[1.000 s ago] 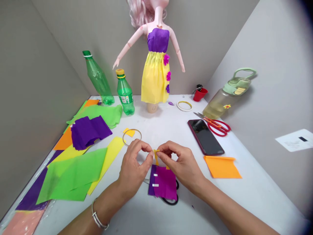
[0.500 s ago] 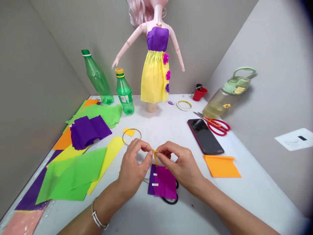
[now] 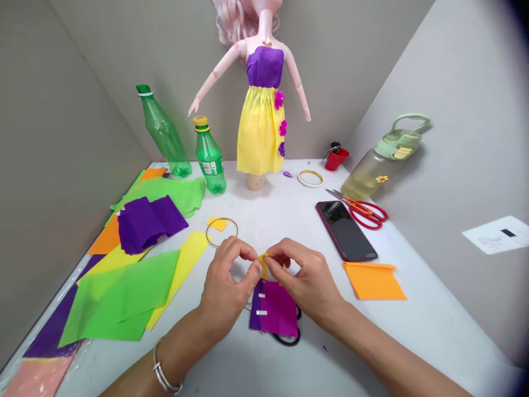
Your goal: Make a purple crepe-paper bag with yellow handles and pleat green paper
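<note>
Between my two hands is a small yellow strip [image 3: 264, 266], thin and narrow like paper or fabric. My left hand [image 3: 229, 281] pinches one side of its top between thumb and forefinger. The thumb and forefinger of my right hand [image 3: 303, 273] close on the other side. Just below lies a magenta piece [image 3: 279, 310] over a purple piece [image 3: 255, 306], with two short white strips of tape across their left part. Black-handled scissors [image 3: 288, 342] stick out from under these pieces, mostly hidden.
Left lie green sheets [image 3: 124, 298] and purple fabric [image 3: 149, 223]; a ring [image 3: 222, 219] is ahead. A doll [image 3: 261, 129] stands at the back beside green bottles [image 3: 210, 160]. Right are a phone [image 3: 347, 231], red-handled scissors [image 3: 367, 212], an orange piece [image 3: 374, 282] and a water bottle [image 3: 380, 160].
The view has shifted very slightly. The yellow strip has turned a little between my fingertips, and both hands stay in almost the same place, still pinching it.
</note>
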{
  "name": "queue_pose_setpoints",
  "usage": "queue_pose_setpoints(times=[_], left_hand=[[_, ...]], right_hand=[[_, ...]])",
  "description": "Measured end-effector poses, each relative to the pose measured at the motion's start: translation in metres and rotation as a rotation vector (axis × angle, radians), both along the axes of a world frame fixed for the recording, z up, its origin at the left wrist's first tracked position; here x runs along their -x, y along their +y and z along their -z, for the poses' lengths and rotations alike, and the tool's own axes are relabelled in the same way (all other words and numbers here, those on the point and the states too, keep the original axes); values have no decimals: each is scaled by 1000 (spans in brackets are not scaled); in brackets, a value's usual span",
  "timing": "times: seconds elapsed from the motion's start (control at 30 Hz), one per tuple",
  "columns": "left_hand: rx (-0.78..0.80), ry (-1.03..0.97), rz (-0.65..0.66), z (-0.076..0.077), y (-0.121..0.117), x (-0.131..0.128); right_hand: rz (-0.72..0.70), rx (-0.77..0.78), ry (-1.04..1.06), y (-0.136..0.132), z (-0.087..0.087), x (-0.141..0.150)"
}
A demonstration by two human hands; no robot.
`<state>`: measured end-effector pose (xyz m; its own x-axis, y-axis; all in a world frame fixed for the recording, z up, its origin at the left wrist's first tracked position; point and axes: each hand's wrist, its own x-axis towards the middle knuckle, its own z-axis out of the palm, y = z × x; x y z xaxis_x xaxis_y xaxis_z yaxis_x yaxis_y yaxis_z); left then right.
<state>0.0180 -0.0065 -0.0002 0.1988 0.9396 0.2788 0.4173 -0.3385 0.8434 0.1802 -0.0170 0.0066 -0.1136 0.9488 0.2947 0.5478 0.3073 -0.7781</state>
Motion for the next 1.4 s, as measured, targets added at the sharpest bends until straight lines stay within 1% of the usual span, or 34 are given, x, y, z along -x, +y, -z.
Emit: queue_pose_setpoints(times=[0.17, 0.27, 0.6, 1.2, 1.3, 1.4], left_hand=[[31, 6, 10, -2, -1, -1], [23, 5, 23, -2, -1, -1], [-2, -25, 38, 0, 0, -2], [2, -6, 38, 3, 1, 0], [-1, -8, 42, 4, 1, 0], [21, -26, 61, 3, 1, 0]], right_hand=[[-20, 7, -3, 0, -1, 0], [-14, 7, 6, 0, 0, 0], [-10, 88, 17, 0, 1, -3], [-55, 38, -4, 0, -1, -2], [-54, 64, 29, -1, -2, -3], [-50, 140, 103, 1, -5, -5]])
